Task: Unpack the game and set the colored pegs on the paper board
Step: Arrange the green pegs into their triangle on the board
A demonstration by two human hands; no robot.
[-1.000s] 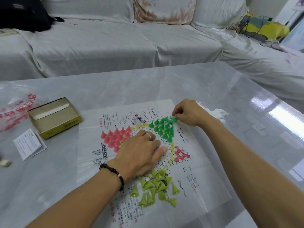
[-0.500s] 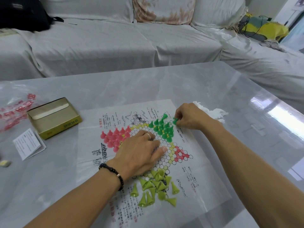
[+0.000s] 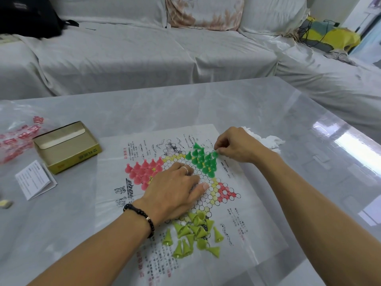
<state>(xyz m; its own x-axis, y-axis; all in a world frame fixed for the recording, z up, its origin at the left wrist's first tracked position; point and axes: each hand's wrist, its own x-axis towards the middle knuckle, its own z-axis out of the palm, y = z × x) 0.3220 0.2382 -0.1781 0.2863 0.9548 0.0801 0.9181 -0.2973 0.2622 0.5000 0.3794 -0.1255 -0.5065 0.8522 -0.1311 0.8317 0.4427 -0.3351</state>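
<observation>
The paper board [image 3: 243,221] lies flat on the table, printed with a star of circles. Several pink pegs [image 3: 144,170] stand in its left point and several dark green pegs [image 3: 203,159] in its upper right point. Lime green pegs [image 3: 193,234] lie tumbled in a heap near the board's front. My left hand [image 3: 173,193] rests palm down on the board's middle with fingers spread. My right hand [image 3: 235,145] pinches one dark green peg [image 3: 215,154] at the right edge of the green group.
An open yellow game box [image 3: 66,145] sits to the left, with a folded leaflet [image 3: 35,179] and a clear plastic bag with red print [image 3: 18,139] near it. Crumpled white paper [image 3: 270,141] lies behind my right hand. A covered sofa [image 3: 165,50] stands beyond the table.
My right hand has drawn slightly back and down along the right edge of the green group, still pinching a green peg. My left hand has stayed on the board.
</observation>
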